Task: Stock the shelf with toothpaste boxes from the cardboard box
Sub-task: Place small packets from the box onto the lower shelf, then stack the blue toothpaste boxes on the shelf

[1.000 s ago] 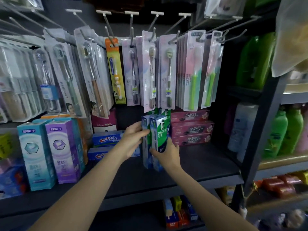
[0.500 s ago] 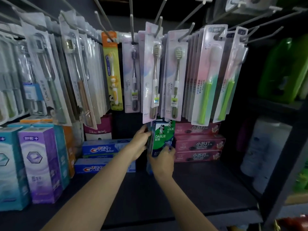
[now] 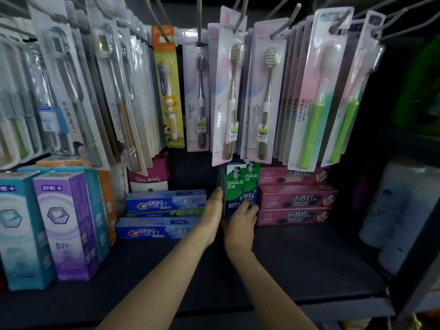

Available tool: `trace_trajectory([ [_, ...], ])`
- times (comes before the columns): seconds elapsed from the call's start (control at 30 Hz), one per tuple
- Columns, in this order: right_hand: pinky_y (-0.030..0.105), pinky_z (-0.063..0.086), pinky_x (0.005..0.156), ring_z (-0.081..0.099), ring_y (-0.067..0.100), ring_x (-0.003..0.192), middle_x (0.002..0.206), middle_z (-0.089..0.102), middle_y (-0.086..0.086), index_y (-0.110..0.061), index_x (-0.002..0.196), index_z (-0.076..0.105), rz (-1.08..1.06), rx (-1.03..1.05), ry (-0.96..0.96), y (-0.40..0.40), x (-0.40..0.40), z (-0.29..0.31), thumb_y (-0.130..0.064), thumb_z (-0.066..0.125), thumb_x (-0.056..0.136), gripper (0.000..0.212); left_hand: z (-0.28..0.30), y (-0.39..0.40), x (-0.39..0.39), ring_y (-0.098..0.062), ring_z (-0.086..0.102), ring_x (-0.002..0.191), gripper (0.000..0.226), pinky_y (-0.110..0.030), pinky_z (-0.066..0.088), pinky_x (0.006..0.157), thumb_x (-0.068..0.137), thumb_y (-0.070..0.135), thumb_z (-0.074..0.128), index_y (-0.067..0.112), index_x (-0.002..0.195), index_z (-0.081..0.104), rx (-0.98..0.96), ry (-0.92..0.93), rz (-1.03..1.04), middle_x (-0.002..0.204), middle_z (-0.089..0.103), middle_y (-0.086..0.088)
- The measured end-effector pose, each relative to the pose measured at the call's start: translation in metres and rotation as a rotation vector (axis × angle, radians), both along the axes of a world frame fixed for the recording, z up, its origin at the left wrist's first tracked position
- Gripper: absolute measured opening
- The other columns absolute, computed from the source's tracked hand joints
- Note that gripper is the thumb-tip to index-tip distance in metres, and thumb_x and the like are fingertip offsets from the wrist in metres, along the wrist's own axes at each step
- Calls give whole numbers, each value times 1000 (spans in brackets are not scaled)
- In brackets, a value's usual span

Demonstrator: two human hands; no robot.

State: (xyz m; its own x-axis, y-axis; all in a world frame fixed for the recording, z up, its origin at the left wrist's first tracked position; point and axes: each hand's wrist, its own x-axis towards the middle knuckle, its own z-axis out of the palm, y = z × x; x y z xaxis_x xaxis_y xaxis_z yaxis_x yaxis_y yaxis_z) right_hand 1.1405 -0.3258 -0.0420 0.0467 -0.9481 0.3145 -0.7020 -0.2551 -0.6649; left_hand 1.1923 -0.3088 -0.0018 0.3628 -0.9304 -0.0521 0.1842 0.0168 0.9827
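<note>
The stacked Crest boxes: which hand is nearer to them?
Left. The left hand lies just right of the Crest boxes, against the Darlie boxes' left side; the right hand is farther right, at their front.
</note>
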Motion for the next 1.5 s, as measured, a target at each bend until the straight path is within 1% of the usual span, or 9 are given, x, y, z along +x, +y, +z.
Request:
trace_trajectory([
  [0.1, 36, 41, 96, 39, 35, 123, 139, 24, 19, -2, 139, 24, 21, 32, -25, 3, -3, 2, -9, 61, 86, 64, -9, 11, 0, -12, 37, 132, 47, -29, 26, 108, 100, 36, 31, 21, 144, 29, 21, -280, -3, 147, 36, 1],
  [0.2, 38, 38, 102, 37, 35, 121, 137, 26, 21, 2, 138, 25, 21, 46, -31, 6, -9, 3, -10, 57, 88, 60, -10, 22, -3, -14, 22, 141, 53, -30, 18, 113, 99, 30, 38, 17, 147, 19, 18, -435, 22, 154, 23, 0],
  [0.53, 33, 40, 91, 45, 33, 116, 131, 35, 18, -1, 133, 32, 126, -42, -98, 48, -48, 18, -16, 62, 87, 56, -32, 96, -25, -11, 48, 114, 41, -9, 36, 88, 88, -2, 47, 7, 127, 42, -259, -807, 263, 127, 41, -6],
  [0.7, 22, 44, 71, 54, 9, 86, 104, 59, 11, 2, 110, 55, 452, -317, -98, 135, -105, -28, -3, 49, 87, 24, -89, 198, -48, -2, 45, 97, 38, -6, 37, 84, 80, -6, 47, 5, 116, 49, -446, -964, -21, 112, 42, 2],
  [0.87, 30, 47, 60, 63, 23, 71, 81, 67, 8, -6, 88, 63, 643, -53, 254, 203, -163, -167, -16, 41, 78, 26, -220, 275, -65, -17, 49, 105, 38, -20, 37, 90, 83, 10, 44, 8, 121, 47, -10, -979, -386, 121, 47, -7],
  [1.0, 39, 48, 79, 62, 35, 99, 109, 64, 15, -12, 112, 59, 585, 525, 612, 231, -188, -287, -22, 40, 88, 31, -322, 295, -67, -27, 51, 108, 41, -28, 37, 88, 89, 6, 50, 7, 129, 42, 463, -953, -584, 126, 46, -12],
  [1.13, 33, 43, 79, 55, 32, 110, 123, 55, 18, -5, 124, 48, 592, 888, 642, 258, -186, -384, -9, 45, 91, 33, -397, 314, -54, -30, 53, 106, 36, -30, 42, 81, 90, 3, 48, 6, 126, 42, 872, -830, -550, 125, 47, -15],
  [1.33, 45, 32, 108, 22, 34, 138, 152, 20, 9, -16, 147, 20, 752, 900, 694, 254, -136, -496, -22, 59, 90, 70, -472, 320, -23, -26, 46, 118, 41, -33, 42, 88, 92, 5, 44, 12, 132, 39, 1018, -905, -538, 136, 40, -10],
  [1.5, 48, 25, 112, 26, 39, 137, 151, 26, 11, -26, 147, 24, 750, 937, 754, 233, -96, -575, -49, 53, 89, 69, -506, 323, -9, -24, 44, 123, 43, -35, 40, 100, 91, 6, 44, 12, 134, 39, 1016, -878, -533, 138, 37, -8],
])
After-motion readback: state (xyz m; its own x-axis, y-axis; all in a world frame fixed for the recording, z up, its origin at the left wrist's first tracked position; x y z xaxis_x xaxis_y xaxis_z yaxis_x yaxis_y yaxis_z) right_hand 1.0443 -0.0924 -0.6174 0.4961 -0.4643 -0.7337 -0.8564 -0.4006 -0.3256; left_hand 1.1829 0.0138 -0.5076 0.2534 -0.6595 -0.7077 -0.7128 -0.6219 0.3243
